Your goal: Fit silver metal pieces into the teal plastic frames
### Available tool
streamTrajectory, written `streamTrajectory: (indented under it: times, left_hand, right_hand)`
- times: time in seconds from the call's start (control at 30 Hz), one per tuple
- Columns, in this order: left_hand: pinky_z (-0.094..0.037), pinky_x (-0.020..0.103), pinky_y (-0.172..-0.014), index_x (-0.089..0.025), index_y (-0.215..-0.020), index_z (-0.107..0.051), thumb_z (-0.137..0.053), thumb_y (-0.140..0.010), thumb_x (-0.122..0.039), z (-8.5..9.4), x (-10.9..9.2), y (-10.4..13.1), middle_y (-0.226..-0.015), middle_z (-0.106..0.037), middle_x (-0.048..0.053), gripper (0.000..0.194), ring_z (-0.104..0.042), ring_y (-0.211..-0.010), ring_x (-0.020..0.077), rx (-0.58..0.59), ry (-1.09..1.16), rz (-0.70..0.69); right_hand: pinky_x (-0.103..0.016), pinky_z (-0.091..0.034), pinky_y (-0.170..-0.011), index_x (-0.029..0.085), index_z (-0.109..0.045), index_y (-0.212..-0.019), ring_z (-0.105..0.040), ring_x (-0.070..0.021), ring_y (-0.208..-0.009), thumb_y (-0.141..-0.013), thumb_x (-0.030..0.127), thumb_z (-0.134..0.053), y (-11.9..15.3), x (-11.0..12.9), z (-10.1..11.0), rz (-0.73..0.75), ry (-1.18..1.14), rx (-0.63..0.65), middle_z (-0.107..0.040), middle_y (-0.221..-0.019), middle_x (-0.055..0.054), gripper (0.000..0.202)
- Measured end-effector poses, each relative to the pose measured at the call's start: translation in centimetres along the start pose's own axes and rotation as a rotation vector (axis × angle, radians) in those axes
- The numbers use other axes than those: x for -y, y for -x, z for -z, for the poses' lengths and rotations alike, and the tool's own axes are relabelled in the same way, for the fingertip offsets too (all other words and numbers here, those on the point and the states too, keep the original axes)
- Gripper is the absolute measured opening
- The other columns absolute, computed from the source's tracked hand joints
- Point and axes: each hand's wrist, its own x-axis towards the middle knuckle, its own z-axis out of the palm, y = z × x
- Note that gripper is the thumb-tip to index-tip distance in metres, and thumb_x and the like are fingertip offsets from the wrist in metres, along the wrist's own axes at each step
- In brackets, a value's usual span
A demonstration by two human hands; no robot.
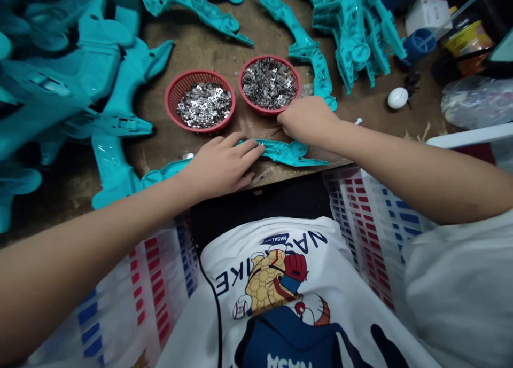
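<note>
A long turquoise plastic part (pixel 286 151) lies along the table's front edge. My left hand (pixel 222 165) rests over its middle, fingers curled onto it and holding it against the table. Just beyond its right half, my right hand (pixel 308 119) is closed beside the near rim of a red basket (pixel 297 93) full of small dark metal pieces. Its fingertips are mostly hidden, so anything pinched in them cannot be seen. To the left stands a second red basket (pixel 171 98), holding small shiny metal clips (pixel 204 105).
Turquoise parts are heaped on the left (pixel 104 63) and stacked at the back right (pixel 348 31). A blue cup (pixel 419 46), a white egg-shaped object (pixel 397 98) and a clear plastic bag (pixel 476 101) sit at right. Plastic crates (pixel 363 224) flank my lap.
</note>
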Motion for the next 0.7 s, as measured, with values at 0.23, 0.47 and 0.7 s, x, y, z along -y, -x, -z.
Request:
streamTrajectory:
  times: [0.23,0.47,0.7]
  left_hand:
    - [-0.063,0.061,-0.116,-0.011,-0.134,-0.069,-0.065,-0.108,-0.041,-1.5,0.4,0.1,-0.162,-0.063,0.031,0.04,-0.069,-0.143,0.046,-0.115,0.081,0.077]
    - [-0.058,0.066,-0.122,-0.008,-0.141,-0.063,-0.067,-0.104,-0.033,-2.9,0.6,0.1,-0.162,-0.056,0.033,0.044,-0.063,-0.143,0.0472,-0.189,0.145,0.087]
    - [-0.054,0.07,-0.127,-0.008,-0.174,-0.05,-0.062,-0.107,-0.035,-2.8,1.0,0.2,-0.164,-0.058,0.029,0.074,-0.057,-0.148,0.0472,-0.164,0.112,0.017]
  right_hand:
    - [-0.039,-0.053,-0.092,0.015,-0.082,-0.131,-0.077,-0.0356,-0.113,-0.116,0.024,-0.06,1.5,0.9,1.9,0.124,-0.076,-0.025,-0.08,-0.127,-0.017,0.028]
    - [-0.037,-0.05,-0.085,0.013,-0.082,-0.133,-0.076,-0.0326,-0.104,-0.116,0.022,-0.064,2.8,2.2,2.5,0.202,-0.132,0.04,-0.082,-0.125,-0.018,0.026]
    - [-0.038,-0.053,-0.091,0.01,-0.088,-0.126,-0.077,-0.0335,-0.106,-0.112,0.015,-0.061,2.7,2.0,3.1,0.21,-0.174,0.08,-0.085,-0.112,-0.017,0.031]
